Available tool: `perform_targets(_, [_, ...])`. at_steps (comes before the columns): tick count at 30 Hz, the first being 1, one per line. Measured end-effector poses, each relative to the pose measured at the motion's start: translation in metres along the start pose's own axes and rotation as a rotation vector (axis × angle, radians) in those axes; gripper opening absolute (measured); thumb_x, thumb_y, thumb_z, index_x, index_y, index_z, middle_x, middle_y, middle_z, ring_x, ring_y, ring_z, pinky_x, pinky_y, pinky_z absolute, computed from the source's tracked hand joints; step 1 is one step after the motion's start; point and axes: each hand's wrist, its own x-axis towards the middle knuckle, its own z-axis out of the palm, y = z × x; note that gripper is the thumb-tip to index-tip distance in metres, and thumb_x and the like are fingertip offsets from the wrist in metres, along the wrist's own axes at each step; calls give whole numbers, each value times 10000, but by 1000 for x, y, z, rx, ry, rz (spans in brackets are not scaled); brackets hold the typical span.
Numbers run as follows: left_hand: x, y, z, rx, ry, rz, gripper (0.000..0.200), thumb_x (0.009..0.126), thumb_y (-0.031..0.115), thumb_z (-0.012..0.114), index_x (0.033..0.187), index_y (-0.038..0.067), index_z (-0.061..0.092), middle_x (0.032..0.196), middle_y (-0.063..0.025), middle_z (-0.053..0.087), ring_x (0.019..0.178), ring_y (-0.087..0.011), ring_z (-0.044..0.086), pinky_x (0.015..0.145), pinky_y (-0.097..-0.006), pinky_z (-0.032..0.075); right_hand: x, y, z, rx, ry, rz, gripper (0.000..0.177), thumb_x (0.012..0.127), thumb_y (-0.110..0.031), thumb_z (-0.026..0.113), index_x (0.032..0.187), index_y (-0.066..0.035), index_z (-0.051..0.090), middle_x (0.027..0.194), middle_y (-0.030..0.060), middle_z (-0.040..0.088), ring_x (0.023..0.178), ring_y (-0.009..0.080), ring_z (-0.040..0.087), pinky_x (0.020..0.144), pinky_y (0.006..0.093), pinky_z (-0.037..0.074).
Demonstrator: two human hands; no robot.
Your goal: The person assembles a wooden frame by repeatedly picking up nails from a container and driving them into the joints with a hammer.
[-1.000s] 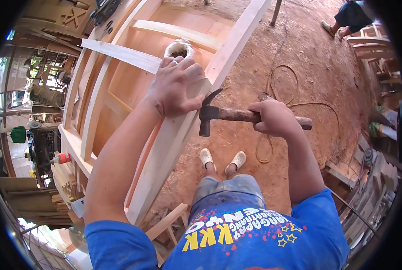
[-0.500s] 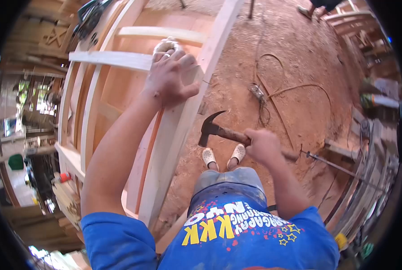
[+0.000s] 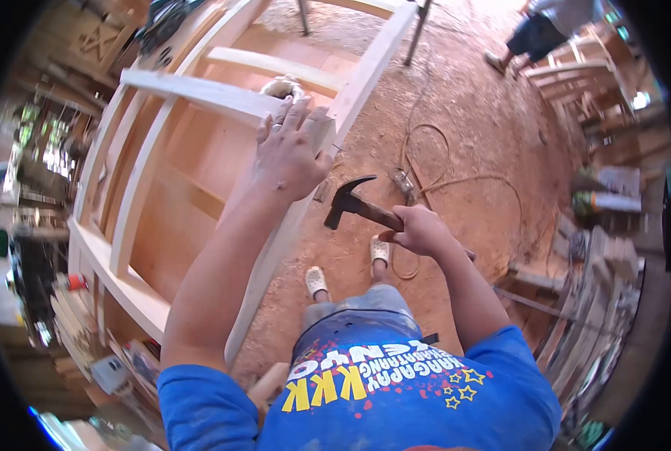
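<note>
My left hand (image 3: 292, 154) lies with fingers stretched over the joint where a pale crosspiece (image 3: 193, 92) meets the long side rail of a wooden frame (image 3: 373, 59). A thin nail (image 3: 338, 148) sticks out of the rail's outer edge, close to my thumb. Just beyond my fingertips sits a whitish ring-shaped bundle (image 3: 281, 86), partly behind the crosspiece. My right hand (image 3: 424, 231) is wrapped around the wooden handle of a claw hammer (image 3: 373, 212). The hammer's dark head (image 3: 343, 201) hangs in the air to the right of the frame, claw pointing away from me.
A cord (image 3: 444, 135) with a metal piece (image 3: 403, 183) lies on the reddish, shaving-strewn ground (image 3: 471, 90). Another person (image 3: 538, 34) stands at the far right near wooden furniture (image 3: 576, 71). Stacked boards (image 3: 598, 263) line the right side. A dark power tool (image 3: 166, 21) rests at the frame's far left.
The view has shifted, and my feet have stepped apart. My left hand's fingers have straightened on the frame. The hammer stays in my right hand. More of the other person shows.
</note>
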Motion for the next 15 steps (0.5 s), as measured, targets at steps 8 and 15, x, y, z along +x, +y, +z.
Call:
perform_targets(8, [3,10,-5,-29,41,-63,568,892,285,690,1453,215,636,1591,-74,545,1552,-291,411,1302,-496,246,118,37,-47,-82,-85,-514,314,874,-374,855,924,-102,707,767,154,687,741,378,671,699,473,525])
perform_targets(15, [3,11,-9,-46,29,-105,554,846,284,715,1395,226,673,1566,-66,566,1531,-273,439,1302,-494,253,151,26,-61,-123,-99,-581,264,899,-363,801,931,-121,699,830,162,718,843,411,702,741,524,546])
